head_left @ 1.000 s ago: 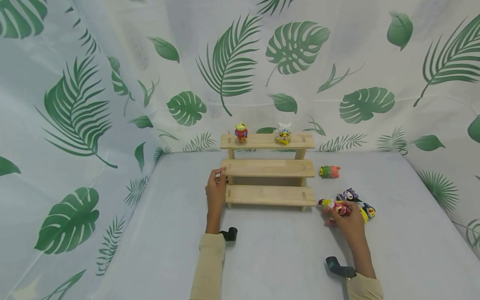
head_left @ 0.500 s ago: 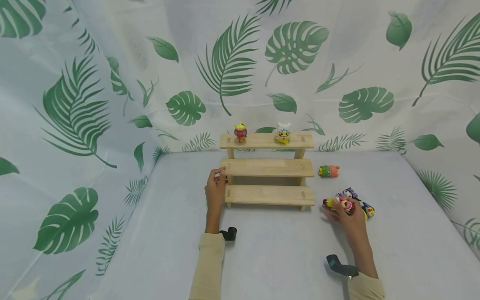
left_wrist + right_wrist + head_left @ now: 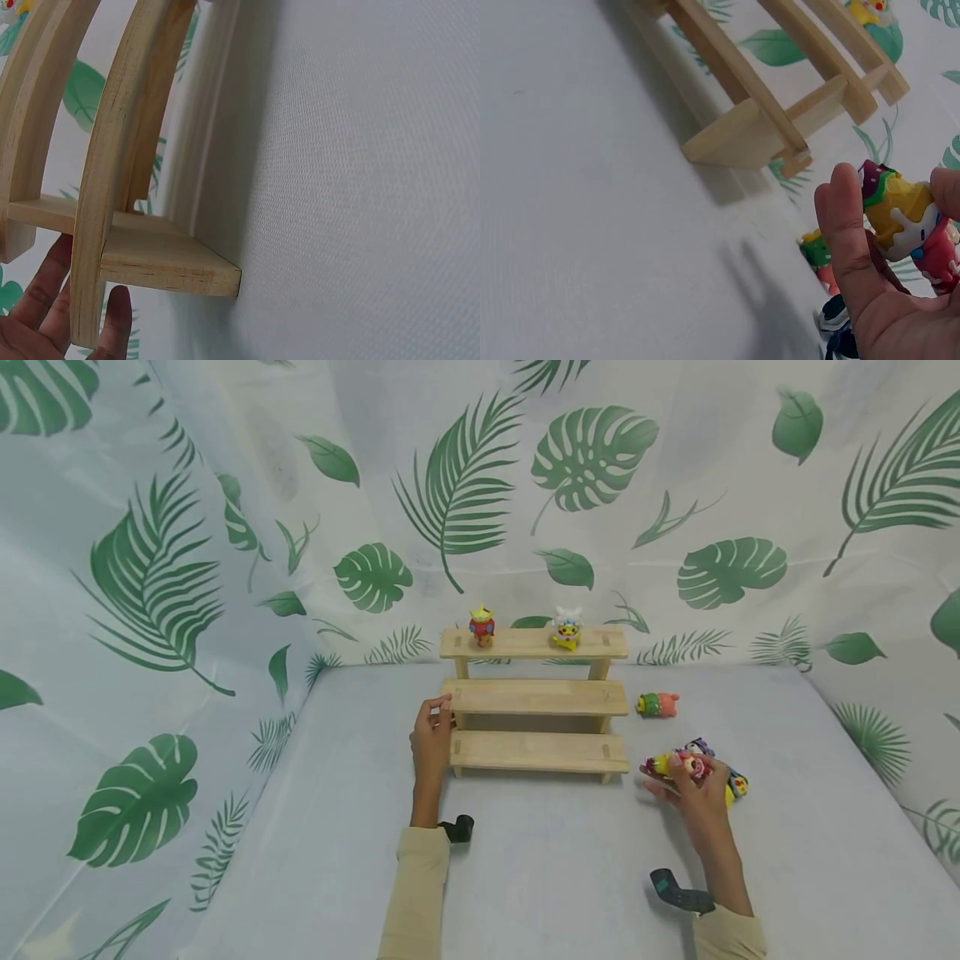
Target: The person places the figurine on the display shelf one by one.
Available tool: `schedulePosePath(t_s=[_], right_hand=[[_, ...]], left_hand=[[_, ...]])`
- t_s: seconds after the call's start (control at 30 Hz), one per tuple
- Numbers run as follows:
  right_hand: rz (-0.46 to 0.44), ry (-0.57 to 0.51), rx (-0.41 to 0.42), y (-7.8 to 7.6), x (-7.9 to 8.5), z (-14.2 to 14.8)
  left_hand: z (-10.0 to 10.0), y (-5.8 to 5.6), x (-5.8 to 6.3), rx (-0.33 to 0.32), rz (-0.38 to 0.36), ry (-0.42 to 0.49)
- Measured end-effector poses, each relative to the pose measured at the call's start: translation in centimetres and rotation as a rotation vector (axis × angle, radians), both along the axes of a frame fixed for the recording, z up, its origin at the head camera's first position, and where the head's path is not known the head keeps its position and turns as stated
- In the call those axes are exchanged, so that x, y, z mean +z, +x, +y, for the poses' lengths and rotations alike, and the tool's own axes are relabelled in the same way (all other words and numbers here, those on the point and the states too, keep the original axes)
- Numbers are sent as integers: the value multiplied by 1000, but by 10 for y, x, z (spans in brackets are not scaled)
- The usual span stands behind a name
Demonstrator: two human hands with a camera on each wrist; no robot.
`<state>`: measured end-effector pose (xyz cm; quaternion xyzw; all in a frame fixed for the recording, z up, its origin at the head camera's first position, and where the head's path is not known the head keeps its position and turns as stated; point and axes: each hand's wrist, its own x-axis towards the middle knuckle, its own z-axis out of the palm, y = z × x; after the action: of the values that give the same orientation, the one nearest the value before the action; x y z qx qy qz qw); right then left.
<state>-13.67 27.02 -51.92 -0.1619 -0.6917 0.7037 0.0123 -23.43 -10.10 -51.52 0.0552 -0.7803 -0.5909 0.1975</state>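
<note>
A three-tier wooden display stand stands in the middle of the table. My left hand grips its left end, with fingers and thumb on either side of a board in the left wrist view. To the right of the stand, my right hand pinches a small yellow, white and pink toy figurine between thumb and fingers, holding it tipped over. Behind that hand lie a purple-and-black figurine and a blue-and-yellow figurine, both partly hidden.
On the top tier stand a red-and-yellow alien figurine and a yellow figurine with a white headpiece. A green-and-pink figurine lies right of the stand. Leaf-printed cloth hangs behind the table.
My right hand has shifted the held figurine slightly right and turned it a little in the fingers. The left hand stays on the stand's left end.
</note>
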Motion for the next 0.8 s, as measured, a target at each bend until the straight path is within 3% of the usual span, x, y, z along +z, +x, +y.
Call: schedulePosePath(t_s=[0.13,0.3,0.63,0.8], right_hand=[[121,-78,23,0,0,-3],[192,-60,28,-1,1,-7],[211,-134,44,-2,14,-16],[169,-238,35,-4,24,-22]], left_hand=[[0,0,0,-6,-4,10],[0,1,1,-13,-7,23],[0,1,1,-9,-7,16],[-1,-1,0,-6,-12,10]])
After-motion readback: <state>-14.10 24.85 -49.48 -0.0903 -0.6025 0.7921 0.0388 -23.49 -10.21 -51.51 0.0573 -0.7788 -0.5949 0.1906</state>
